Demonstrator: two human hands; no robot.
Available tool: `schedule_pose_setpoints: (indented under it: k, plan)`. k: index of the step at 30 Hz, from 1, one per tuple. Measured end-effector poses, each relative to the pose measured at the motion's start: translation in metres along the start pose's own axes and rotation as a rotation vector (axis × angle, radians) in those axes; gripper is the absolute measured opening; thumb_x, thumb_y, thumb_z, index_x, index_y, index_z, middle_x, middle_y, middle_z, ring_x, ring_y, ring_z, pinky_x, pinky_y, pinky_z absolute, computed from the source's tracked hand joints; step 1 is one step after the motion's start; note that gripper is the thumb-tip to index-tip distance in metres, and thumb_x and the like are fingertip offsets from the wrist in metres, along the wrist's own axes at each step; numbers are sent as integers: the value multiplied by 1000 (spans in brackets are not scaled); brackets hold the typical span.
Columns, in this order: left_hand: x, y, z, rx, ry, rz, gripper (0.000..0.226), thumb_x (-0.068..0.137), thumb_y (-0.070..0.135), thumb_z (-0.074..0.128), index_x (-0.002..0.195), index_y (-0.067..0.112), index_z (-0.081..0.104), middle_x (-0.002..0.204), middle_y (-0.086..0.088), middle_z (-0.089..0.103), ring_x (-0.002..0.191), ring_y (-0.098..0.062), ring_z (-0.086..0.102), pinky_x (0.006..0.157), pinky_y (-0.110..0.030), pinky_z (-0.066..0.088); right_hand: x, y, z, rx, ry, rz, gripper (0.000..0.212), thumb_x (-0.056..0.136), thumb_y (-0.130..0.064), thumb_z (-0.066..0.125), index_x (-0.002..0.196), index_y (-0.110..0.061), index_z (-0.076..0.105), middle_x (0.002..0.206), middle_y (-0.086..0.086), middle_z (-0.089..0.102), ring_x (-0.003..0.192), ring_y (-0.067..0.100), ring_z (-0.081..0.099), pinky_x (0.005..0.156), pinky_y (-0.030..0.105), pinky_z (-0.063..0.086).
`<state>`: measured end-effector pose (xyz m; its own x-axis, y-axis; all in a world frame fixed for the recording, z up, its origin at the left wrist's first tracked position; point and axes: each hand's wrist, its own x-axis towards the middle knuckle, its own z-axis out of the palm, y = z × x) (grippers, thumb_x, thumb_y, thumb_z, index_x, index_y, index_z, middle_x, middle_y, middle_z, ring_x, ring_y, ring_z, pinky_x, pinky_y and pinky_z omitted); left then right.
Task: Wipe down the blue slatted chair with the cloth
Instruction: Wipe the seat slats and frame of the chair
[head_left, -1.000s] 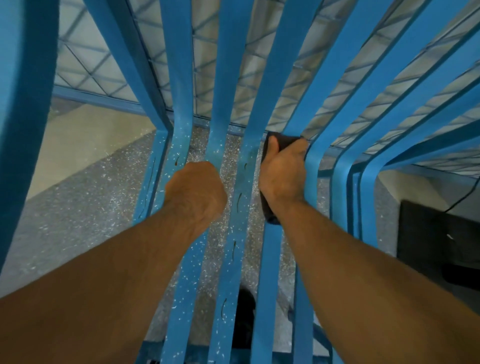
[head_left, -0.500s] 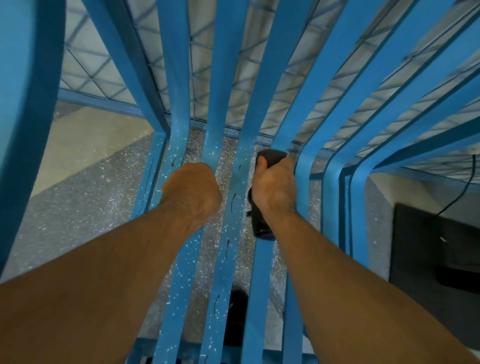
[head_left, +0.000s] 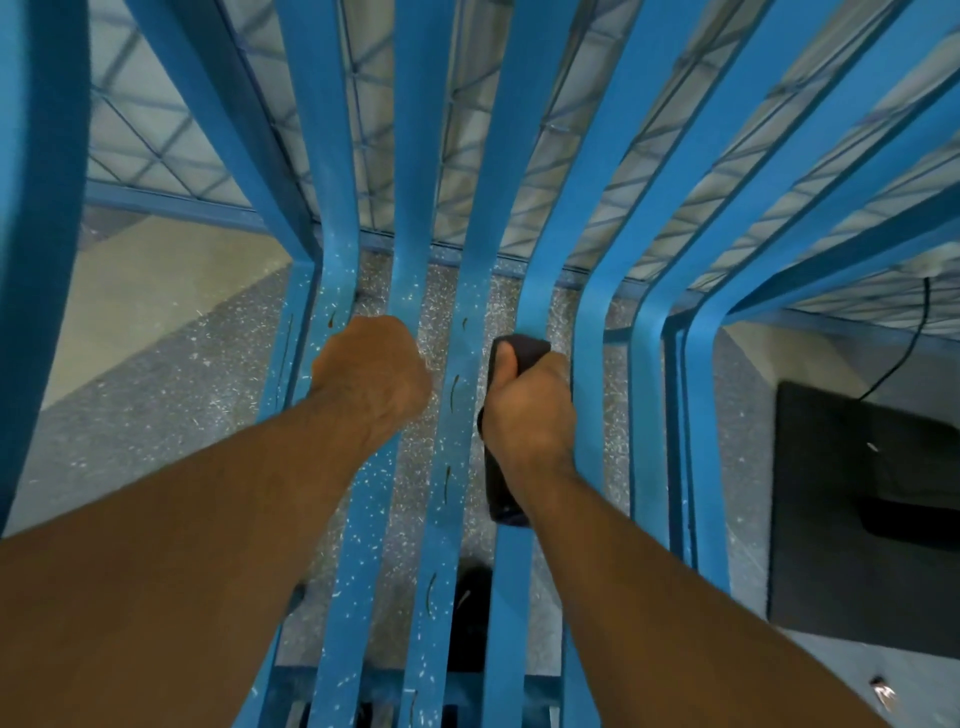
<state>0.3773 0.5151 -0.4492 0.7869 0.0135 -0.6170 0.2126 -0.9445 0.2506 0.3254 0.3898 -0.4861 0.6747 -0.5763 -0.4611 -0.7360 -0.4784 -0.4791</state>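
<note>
The blue slatted chair (head_left: 457, 291) fills the view, its long slats running from the bottom edge up to a bend and fanning out above. White specks dot the left slats. My left hand (head_left: 371, 376) grips one slat near the bend, fingers curled round it and hidden behind. My right hand (head_left: 530, 410) holds a dark cloth (head_left: 501, 493) wrapped round a slat two slats to the right, just below the bend. The cloth shows above my thumb and hangs below my wrist.
Speckled grey floor (head_left: 156, 405) shows between the slats. A blue mesh fence (head_left: 395, 156) stands behind the chair. A black mat (head_left: 857, 499) with a cable lies at the right. A dark shoe (head_left: 470, 613) is visible under the seat.
My right hand has slid the cloth down the slat, away from the bend. My left hand keeps its grip on its slat.
</note>
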Motion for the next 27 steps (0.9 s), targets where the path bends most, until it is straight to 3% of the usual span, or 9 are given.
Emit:
schedule_pose_setpoints:
  k: [2,4,9,15,18,21,23,25,27]
  plan:
    - [2,-1,1,16,-6,-6,31,92,21,65,66,10,50,67,-4,55,57,-15,52,43,-24,34,18,-13,-2,42,9,-17,48,100,-53,36,121,-11,43,104,8,62,79,24,56,65,33,44]
    - [3,-1,3,33,-5,-7,30,91,20,65,67,10,51,68,-4,55,58,-15,52,46,-25,36,30,-20,-1,76,41,-56,47,101,-52,34,122,-11,44,104,8,63,81,24,60,65,34,48]
    - [2,1,3,40,1,-15,22,93,22,63,77,8,56,69,-3,54,58,-14,51,50,-26,39,17,-4,1,41,93,-160,44,103,-44,34,130,-10,42,119,12,59,101,33,61,81,42,53]
    - [-1,4,0,58,31,-30,21,93,19,61,75,11,52,67,-1,52,57,-13,49,44,-23,31,-56,50,9,-2,-36,-140,64,98,-49,35,152,-18,18,143,9,47,123,30,53,97,48,49]
    - [-1,3,0,74,33,-36,23,92,18,62,73,9,53,65,-2,50,54,-13,47,42,-23,30,-81,63,7,-20,-58,-126,68,96,-53,30,153,-23,8,145,7,45,121,29,55,94,46,53]
    - [-4,0,-1,31,13,-30,19,93,22,63,89,4,63,70,-3,55,59,-16,52,43,-25,34,-91,60,1,17,-85,-123,69,95,-57,29,152,-34,0,145,5,45,114,29,59,85,46,57]
    - [-13,-1,0,-31,23,-6,31,95,30,61,108,2,62,88,-6,60,74,-20,59,54,-27,43,-93,60,-2,52,-84,-120,66,97,-54,31,151,-42,-5,141,3,46,105,26,62,79,45,59]
    - [-34,-3,4,-8,127,96,44,95,37,58,124,4,52,118,-11,54,103,-26,57,78,-34,50,-94,61,-4,42,-86,-127,62,100,-49,30,152,-43,-4,136,4,47,99,24,62,78,44,59]
    - [-54,-5,14,65,245,328,39,95,36,56,122,8,53,122,-9,47,109,-25,50,88,-34,46,-98,64,-8,87,-124,-103,57,103,-44,28,153,-44,0,127,5,52,93,23,62,78,45,58]
